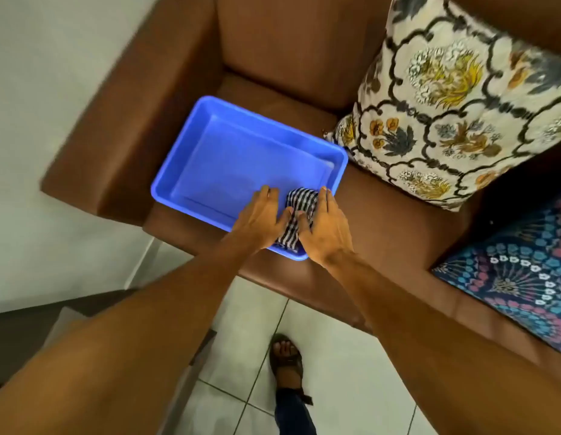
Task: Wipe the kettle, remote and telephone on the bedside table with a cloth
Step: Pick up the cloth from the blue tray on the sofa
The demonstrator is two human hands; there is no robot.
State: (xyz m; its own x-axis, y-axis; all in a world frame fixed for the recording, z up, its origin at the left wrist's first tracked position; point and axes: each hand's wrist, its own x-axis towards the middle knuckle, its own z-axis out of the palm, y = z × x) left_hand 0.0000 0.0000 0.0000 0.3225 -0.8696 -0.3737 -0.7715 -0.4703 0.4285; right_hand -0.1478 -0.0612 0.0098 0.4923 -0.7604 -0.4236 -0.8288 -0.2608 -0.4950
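Cloth: striped cloth (pixel 296 215) bunched in the near right corner of the blue tray (pixel 210 158)
Left hand (pixel 262 218): flat, fingers spread, grip open, thumb touching the cloth
Right hand (pixel 324 224): open too, palm down against the cloth
Tray: on the brown sofa (pixel 288 51) seat, beside the patterned cushion (pixel 445 98)

Blue tray (pixel 185 171); black-and-white striped cloth (pixel 299 200); brown sofa (pixel 288 51); cream floral cushion (pixel 455 98).
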